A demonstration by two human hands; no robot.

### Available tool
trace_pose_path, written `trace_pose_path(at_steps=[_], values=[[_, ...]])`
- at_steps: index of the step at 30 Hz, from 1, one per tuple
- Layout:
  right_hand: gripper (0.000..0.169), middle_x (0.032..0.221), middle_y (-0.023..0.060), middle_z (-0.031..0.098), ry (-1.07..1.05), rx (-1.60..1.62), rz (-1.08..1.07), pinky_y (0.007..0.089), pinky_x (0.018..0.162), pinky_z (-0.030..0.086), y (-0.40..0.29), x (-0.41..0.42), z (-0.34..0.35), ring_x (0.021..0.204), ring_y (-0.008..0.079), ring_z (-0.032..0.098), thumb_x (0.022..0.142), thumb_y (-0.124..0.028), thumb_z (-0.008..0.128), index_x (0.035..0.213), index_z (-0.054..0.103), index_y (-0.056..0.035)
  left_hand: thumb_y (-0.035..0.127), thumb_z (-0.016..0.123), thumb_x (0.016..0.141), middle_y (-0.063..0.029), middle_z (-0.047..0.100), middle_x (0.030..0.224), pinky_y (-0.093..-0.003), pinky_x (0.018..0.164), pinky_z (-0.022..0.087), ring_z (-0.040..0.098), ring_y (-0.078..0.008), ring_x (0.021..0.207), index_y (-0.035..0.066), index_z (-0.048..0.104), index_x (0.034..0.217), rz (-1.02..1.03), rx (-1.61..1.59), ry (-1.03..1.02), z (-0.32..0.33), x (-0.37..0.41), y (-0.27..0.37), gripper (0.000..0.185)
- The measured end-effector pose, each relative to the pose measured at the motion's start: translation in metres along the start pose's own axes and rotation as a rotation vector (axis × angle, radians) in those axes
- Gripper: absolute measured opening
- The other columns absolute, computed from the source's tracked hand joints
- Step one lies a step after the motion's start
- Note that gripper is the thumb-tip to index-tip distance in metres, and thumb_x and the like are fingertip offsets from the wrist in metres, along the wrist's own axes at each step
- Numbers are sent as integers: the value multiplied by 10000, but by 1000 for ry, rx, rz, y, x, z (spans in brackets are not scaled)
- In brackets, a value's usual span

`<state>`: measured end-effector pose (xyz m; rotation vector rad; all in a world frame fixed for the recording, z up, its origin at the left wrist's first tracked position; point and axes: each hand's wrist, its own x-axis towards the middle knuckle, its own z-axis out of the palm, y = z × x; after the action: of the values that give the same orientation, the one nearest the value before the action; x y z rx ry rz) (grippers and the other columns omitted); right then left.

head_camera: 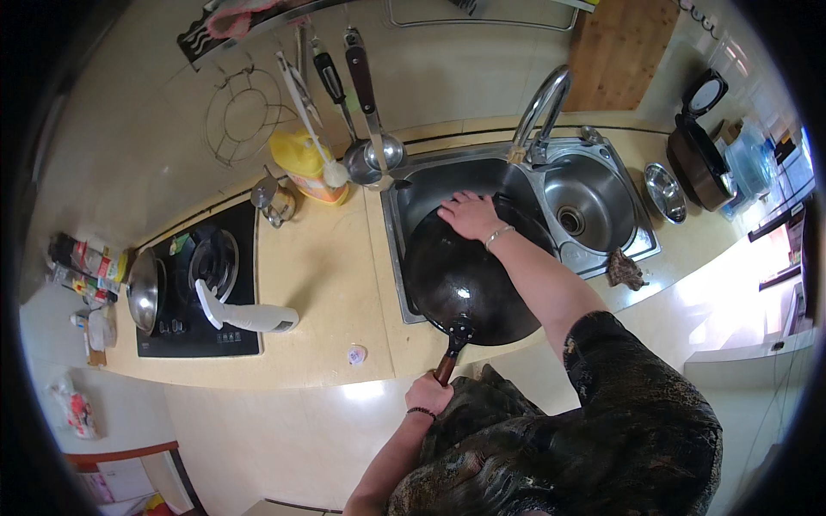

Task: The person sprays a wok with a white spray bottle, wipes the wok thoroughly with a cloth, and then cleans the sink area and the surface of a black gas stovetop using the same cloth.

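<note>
My left hand (429, 395) is closed around the brown wooden handle (446, 367) of a large dark wok (452, 277). The wok lies across the left bowl of a stainless steel double sink (395, 258), with its near edge over the counter front. My right hand (470, 216) rests palm down on the wok's far part, fingers slightly apart. Whatever may lie under that palm is hidden. Above the sink, a chrome faucet (541, 113) arches towards the left bowl. No running water shows. A crumpled brown cloth (626, 269) lies by the sink's right corner.
Left is a black cooktop (239, 342) with a metal lid (145, 290) and a white plastic handled tool (248, 316). A yellow jug (306, 168) stands below hanging ladles (366, 155). To the right are a steel bowl (664, 193) and an open-lidded rice cooker (700, 161).
</note>
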<state>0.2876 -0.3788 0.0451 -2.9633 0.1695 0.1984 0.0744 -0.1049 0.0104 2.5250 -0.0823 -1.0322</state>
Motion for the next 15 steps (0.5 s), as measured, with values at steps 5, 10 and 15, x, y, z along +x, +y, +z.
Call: trace_pose_path(at_steps=[5, 10, 15], values=[[337, 1283, 108, 500, 337, -189, -397, 506, 970, 303, -44, -73, 17, 1236, 260, 400, 864, -344, 484, 1101, 598, -135, 320, 582, 712, -186, 662, 920, -429, 802, 496, 629, -357, 891, 99, 638, 981, 34, -10, -14, -7, -2, 2, 353], [309, 1275, 103, 506, 358, -271, -633, 513, 1051, 228, -81, -162, 46, 1250, 269, 392, 799, -208, 522, 1066, 618, -87, 300, 587, 713, -171, 663, 945, -425, 810, 499, 629, -338, 918, 124, 624, 1039, 24, -16, -23, -1, 3, -1, 372], [239, 1229, 80, 538, 257, -124, -669, 493, 1072, 214, -85, -150, 59, 1245, 257, 405, 763, -177, 535, 929, 678, -79, 306, 576, 730, -161, 662, 964, -422, 813, 497, 629, -333, 923, 145, 618, 1068, -14, -40, -62, -10, -4, 7, 377]])
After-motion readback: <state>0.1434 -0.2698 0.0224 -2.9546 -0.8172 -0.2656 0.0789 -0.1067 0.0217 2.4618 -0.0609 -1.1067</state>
